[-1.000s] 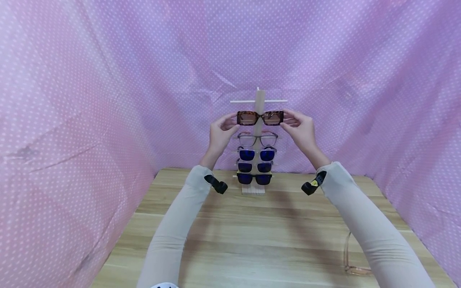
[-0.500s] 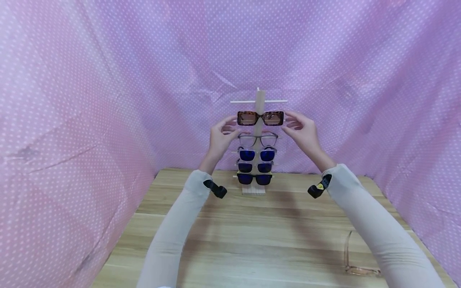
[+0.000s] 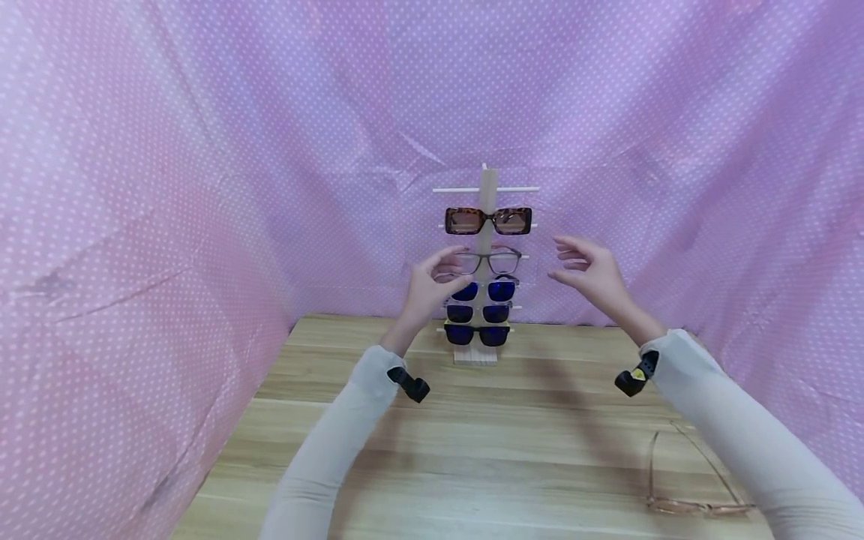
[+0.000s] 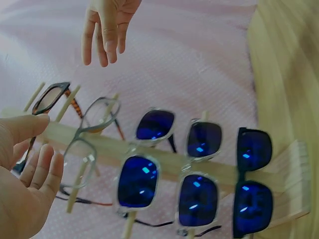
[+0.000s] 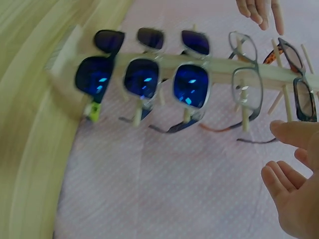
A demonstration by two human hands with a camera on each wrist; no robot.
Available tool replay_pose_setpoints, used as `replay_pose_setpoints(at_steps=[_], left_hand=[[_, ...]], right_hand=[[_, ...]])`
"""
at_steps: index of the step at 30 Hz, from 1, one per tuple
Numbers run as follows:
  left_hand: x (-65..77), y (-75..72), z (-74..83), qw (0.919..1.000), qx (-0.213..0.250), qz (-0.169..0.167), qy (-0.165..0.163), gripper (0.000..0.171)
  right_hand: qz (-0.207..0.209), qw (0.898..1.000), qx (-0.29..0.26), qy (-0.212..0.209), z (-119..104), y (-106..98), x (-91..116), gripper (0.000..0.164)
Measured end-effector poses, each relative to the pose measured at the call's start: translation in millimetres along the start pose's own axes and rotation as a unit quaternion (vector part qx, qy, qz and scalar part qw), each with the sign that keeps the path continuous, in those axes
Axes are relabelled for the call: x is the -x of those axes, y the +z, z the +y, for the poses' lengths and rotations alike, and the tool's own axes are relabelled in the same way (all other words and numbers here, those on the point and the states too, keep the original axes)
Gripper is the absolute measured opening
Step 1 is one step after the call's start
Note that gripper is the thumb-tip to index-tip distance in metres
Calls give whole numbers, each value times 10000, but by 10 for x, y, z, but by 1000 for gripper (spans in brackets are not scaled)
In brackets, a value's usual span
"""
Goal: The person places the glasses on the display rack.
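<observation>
Tortoiseshell rectangular sunglasses (image 3: 511, 221) rest on the second rod of a wooden eyewear stand (image 3: 487, 196). Beneath them sit grey-framed glasses (image 3: 504, 262), two clear-framed pairs of blue-lensed sunglasses (image 3: 500, 291) and black-framed sunglasses (image 3: 493, 337). My left hand (image 3: 427, 289), fingers loosely bent and holding nothing, overlaps the left end of the grey-framed glasses in the head view. Off to the stand's right, my right hand (image 3: 597, 279) hangs in the air, thumb and fingers apart, with nothing between them.
Pink clear-framed glasses (image 3: 698, 508) lie with arms spread at the table's right front, partly behind the right sleeve. The stand's top rod (image 3: 523, 189) carries no eyewear. Polka-dot pink cloth (image 3: 337, 112) surrounds the wooden table (image 3: 472, 450).
Both hands have let go of the tortoiseshell sunglasses, which stay on their rod. The left hand has moved down and slightly right; the right hand has drawn away down and right.
</observation>
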State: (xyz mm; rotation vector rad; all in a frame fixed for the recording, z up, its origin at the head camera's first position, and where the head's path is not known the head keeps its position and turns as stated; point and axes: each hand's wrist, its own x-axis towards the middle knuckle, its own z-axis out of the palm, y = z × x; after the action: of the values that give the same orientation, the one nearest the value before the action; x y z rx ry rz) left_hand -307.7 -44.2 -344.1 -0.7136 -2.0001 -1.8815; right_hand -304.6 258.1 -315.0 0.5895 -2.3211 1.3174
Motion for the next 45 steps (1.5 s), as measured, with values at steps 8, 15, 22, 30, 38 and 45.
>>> replay_pose_setpoints(at_steps=[8, 15, 22, 30, 38, 45], left_hand=[[145, 269, -128, 9975, -9, -689, -131, 57], [336, 575, -310, 9904, -268, -1338, -238, 62], [572, 933, -524, 9818, -276, -1783, -598, 62], [828, 1352, -649, 9695, -373, -2320, -692, 57], [1111, 1735, -759, 9523, -473, -2907, -797, 55], [1328, 2020, -834, 9387, -274, -3326, -863, 56]], right_hand=[[-606, 9977, 307, 62, 223, -288, 278, 64], [-1123, 9921, 553, 3, 451, -493, 587, 62], [-1645, 9809, 1025, 189, 620, -658, 927, 58], [-2043, 9694, 1352, -164, 892, -789, 1228, 53], [-2453, 9584, 1449, -140, 1067, -862, 1447, 47], [-2683, 9505, 1567, -23, 1218, -979, 1675, 43]])
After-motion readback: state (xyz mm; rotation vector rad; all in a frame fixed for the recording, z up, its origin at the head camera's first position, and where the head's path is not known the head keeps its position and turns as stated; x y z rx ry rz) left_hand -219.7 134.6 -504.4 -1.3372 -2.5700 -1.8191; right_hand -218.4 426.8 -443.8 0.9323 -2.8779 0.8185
